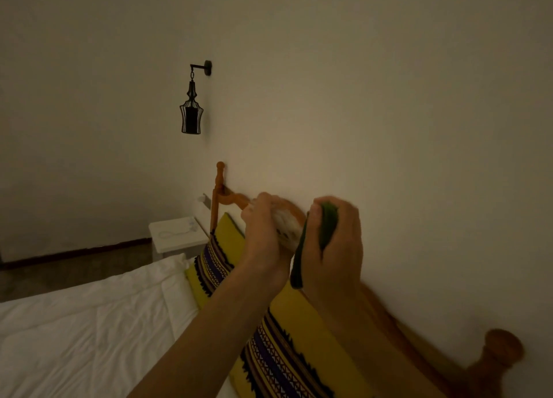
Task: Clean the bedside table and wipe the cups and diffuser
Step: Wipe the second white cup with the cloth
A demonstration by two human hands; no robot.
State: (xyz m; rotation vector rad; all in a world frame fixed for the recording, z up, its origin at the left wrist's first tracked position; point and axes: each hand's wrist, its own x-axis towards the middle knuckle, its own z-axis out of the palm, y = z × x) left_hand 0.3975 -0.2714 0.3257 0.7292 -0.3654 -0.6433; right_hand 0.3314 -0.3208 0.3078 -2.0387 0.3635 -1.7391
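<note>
1. While both arms reach up over the bed, the left hand (261, 227) curls round a pale, blurred object (288, 228); whether it is a cup, I cannot tell.
2. Touching it at 3 o'clock, the right hand (335, 242) grips a dark green cloth (311, 242), one end hanging down.
3. Behind the hands runs a wooden headboard (223, 188) against the wall.
4. Below them, at 6 o'clock, yellow patterned pillows (287, 349) lean on it.
5. At 9 o'clock, beyond the white bedding (89, 322), stands a white bedside table (176, 236).
6. At 11 o'clock a dark wall lantern (191, 110) hangs.
</note>
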